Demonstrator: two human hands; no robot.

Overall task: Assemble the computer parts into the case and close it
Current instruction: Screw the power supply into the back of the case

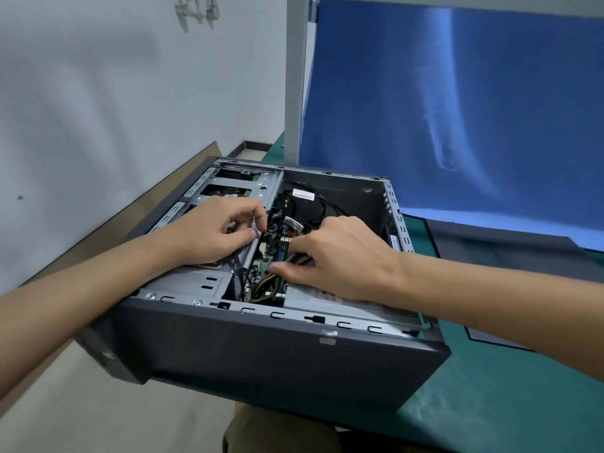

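Note:
The dark grey computer case (268,351) lies on its side with the top panel off, overhanging the table's near edge. Inside are a metal drive cage (228,186), a green motherboard (266,256) and black cables (310,204). My left hand (209,233) rests on the drive cage with fingers curled at a grey metal bar (250,253); what it pinches is hidden. My right hand (340,259) reaches down over the motherboard and grips a bundle of yellow and black wires (294,259). A silver power supply (330,297) lies under my right wrist.
The case stands on a green mat (490,371) on the table. A dark flat panel (510,253) lies on the mat to the right. A blue cloth (457,109) hangs behind, beside a grey post (295,76). A brown board (157,204) leans at the wall left.

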